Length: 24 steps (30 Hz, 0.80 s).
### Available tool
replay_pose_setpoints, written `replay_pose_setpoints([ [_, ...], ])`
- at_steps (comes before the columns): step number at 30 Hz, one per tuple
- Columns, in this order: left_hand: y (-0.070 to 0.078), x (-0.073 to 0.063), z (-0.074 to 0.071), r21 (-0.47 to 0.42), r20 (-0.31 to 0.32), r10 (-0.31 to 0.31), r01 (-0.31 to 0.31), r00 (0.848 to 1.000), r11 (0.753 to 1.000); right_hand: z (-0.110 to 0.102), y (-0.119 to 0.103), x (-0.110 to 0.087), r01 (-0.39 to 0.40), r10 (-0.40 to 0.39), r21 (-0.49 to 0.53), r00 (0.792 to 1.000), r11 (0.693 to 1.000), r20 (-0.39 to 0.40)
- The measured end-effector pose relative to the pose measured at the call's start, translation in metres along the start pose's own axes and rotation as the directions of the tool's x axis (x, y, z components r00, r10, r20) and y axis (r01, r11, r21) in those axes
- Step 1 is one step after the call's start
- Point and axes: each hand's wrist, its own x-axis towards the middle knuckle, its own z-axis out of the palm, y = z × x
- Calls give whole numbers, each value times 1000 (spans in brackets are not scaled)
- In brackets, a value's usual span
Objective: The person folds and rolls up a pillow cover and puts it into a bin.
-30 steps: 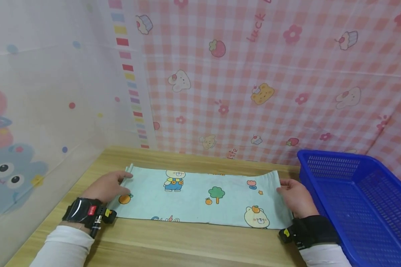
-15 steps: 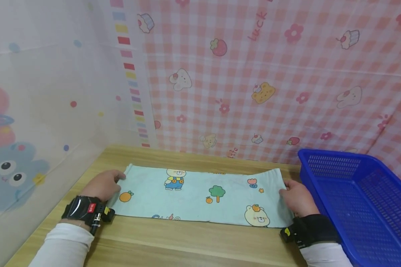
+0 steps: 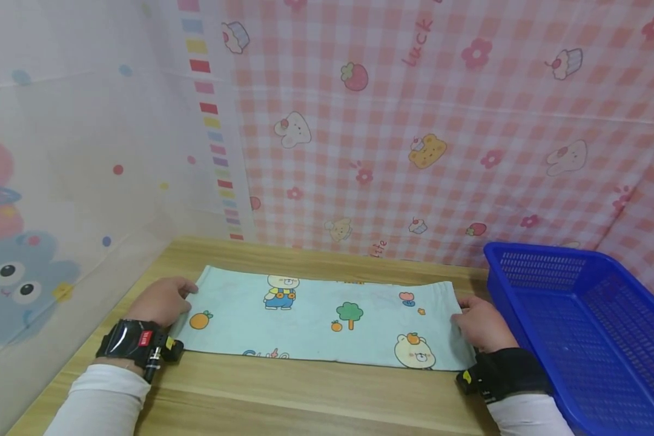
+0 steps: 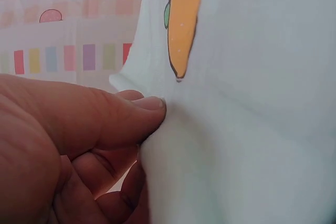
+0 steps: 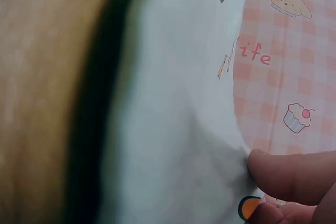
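A long folded strip of light mint cloth (image 3: 316,321), printed with bears, a tree and oranges, lies across the wooden table. At its left end my left hand (image 3: 162,301) pinches the edge; the left wrist view shows the thumb (image 4: 121,114) on top of the cloth (image 4: 252,129) and the fingers curled under. My right hand (image 3: 482,322) pinches the opposite end, which is slightly raised. In the right wrist view the thumb (image 5: 289,174) presses against the cloth (image 5: 173,129), and the fingertips behind it are mostly hidden.
A blue plastic basket (image 3: 528,339) with mesh sides stands at the right, close beside my right hand. The wooden table (image 3: 283,396) meets a pink checked curtain (image 3: 316,200) at the back and a white printed sheet (image 3: 87,200) on the left.
My left hand has shifted slightly left and its end of the cloth now lies flatter, its rolled corner smoothed out. The right end has lowered a little; my right hand has barely moved.
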Motion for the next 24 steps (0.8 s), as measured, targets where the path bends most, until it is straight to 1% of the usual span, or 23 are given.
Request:
replay_pose_setpoints([
  [7,-3,0,0,-24,-16,-14,13,1000,1000,1,4,2,24,-23,-21,1000,999,7],
  [15,-4,1,1,-18,-25,-16,15,1000,1000,-1,2,3,-15,15,-31,1000,999,7],
  [22,-4,0,1,-11,-40,-23,23,999,1000,-2,2,0,-5,7,-51,999,999,40],
  [24,-4,1,1,-7,-47,-23,22,999,1000,-4,2,0,4,-2,-62,999,998,35],
])
